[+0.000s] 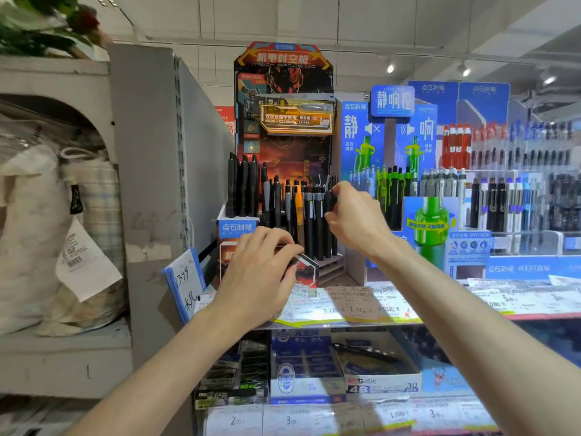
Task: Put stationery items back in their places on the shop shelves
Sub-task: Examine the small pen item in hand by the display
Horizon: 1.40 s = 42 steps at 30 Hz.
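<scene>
A tall red-and-black cardboard pen display stands on the shelf, with several black and grey pens upright in its stepped tray. My right hand is at the tray's right side, thumb and fingers pinching the top of a black pen standing there. My left hand is lower, at the tray's front, fingers curled round the display's front edge.
A blue-and-green pen display stands just right, with more pen racks beyond. Price labels line the shelf edge. Boxes of erasers and pencils fill the shelf below. A grey upright panel and bagged goods are on the left.
</scene>
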Available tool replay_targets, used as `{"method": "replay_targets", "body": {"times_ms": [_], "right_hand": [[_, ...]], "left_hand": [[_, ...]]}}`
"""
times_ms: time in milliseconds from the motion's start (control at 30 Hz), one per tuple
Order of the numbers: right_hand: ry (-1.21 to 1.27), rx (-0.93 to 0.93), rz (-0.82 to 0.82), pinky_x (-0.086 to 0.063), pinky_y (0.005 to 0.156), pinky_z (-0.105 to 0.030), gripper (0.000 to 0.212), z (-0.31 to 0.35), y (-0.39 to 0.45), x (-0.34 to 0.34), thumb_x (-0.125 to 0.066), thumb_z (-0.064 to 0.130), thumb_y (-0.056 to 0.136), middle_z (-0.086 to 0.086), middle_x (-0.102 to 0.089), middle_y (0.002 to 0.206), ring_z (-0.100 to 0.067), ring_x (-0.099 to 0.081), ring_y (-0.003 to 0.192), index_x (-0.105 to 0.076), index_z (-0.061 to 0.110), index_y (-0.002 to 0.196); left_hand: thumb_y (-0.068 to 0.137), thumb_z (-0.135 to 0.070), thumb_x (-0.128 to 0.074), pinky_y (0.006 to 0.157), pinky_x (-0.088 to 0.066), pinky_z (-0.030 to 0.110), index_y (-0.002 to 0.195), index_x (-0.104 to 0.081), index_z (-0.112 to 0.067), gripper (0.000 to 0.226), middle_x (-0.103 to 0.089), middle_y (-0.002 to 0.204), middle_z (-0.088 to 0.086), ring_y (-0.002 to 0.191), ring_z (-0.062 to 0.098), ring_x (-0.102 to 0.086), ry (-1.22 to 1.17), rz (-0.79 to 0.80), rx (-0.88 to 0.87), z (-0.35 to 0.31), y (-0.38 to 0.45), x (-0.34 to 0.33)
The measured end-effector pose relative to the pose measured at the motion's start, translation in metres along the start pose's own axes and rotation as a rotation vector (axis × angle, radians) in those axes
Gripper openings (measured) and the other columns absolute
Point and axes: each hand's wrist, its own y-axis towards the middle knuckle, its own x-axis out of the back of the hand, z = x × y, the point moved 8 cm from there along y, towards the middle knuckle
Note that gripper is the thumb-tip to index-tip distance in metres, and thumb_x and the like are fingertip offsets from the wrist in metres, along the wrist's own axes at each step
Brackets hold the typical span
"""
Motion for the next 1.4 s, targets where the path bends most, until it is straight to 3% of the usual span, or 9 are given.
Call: {"method": "replay_targets", "body": {"times_ms": [167,767,1000,1133,1233,1300,1400], "right_hand": [[0.02,-0.05,0.01,-0.054,0.083,-0.05,0.031,-0.003,0.001,0.0,-0.057,0.009,0.091,-0.017,-0.067,0.092,-0.041,-0.06,0.096,-0.042,0.007,0.118],[0.042,-0.008,0.005,-0.056,0.081,-0.051,0.037,-0.005,-0.002,-0.002,-0.066,0.015,0.088,-0.011,-0.071,0.087,-0.037,-0.065,0.089,-0.044,0.01,0.117],[0.017,0.124,-0.088,-0.054,0.084,-0.047,0.055,0.009,-0.025,0.02,-0.062,0.026,0.092,-0.004,-0.07,0.102,-0.031,-0.066,0.094,-0.038,0.012,0.139],[0.057,0.256,-0.141,-0.05,0.094,-0.043,0.05,0.017,-0.067,0.028,-0.059,0.035,0.095,-0.003,-0.064,0.124,-0.024,-0.062,0.111,-0.045,0.015,0.139],[0.067,0.333,-0.12,-0.048,0.095,-0.041,0.041,0.013,-0.103,0.023,-0.059,0.035,0.096,-0.003,-0.061,0.125,-0.023,-0.058,0.114,-0.053,0.015,0.131],[0.095,0.366,-0.148,-0.048,0.095,-0.039,0.033,0.007,-0.128,0.022,-0.061,0.031,0.095,-0.004,-0.062,0.12,-0.024,-0.059,0.112,-0.06,0.012,0.123],[0.167,0.353,-0.216,-0.048,0.093,-0.037,0.025,-0.01,-0.167,0.021,-0.065,0.024,0.095,-0.005,-0.065,0.114,-0.025,-0.061,0.107,-0.066,0.008,0.113]], "left_hand": [[0.088,-0.025,-0.066,0.092,-0.039,0.032,0.119,-0.066,-0.021,0.031,-0.059,0.114,-0.006,0.11,0.016,-0.049,-0.006,-0.003,0.005,0.0,-0.002,-0.001],[0.089,-0.03,-0.062,0.095,-0.038,0.032,0.123,-0.065,-0.02,0.035,-0.057,0.118,-0.006,0.114,0.016,-0.048,-0.024,0.028,0.028,-0.001,-0.003,0.0],[0.092,-0.029,-0.06,0.107,-0.035,0.031,0.127,-0.063,-0.018,0.036,-0.054,0.132,-0.005,0.128,0.014,-0.043,-0.165,0.035,0.056,0.002,-0.015,0.005],[0.092,-0.026,-0.064,0.105,-0.035,0.028,0.122,-0.065,-0.017,0.032,-0.056,0.129,-0.004,0.123,0.014,-0.045,-0.232,-0.02,0.099,0.0,-0.028,0.016],[0.092,-0.024,-0.064,0.099,-0.044,0.035,0.12,-0.066,-0.016,0.029,-0.058,0.121,-0.004,0.117,0.014,-0.049,-0.288,-0.044,0.151,-0.003,-0.045,0.022],[0.092,-0.021,-0.064,0.097,-0.046,0.03,0.118,-0.067,-0.014,0.027,-0.059,0.118,-0.004,0.114,0.015,-0.051,-0.329,-0.058,0.171,-0.009,-0.059,0.027],[0.091,-0.016,-0.066,0.096,-0.034,0.01,0.114,-0.068,-0.011,0.024,-0.062,0.113,0.0,0.11,0.017,-0.053,-0.328,-0.111,0.186,-0.021,-0.085,0.034]]}}
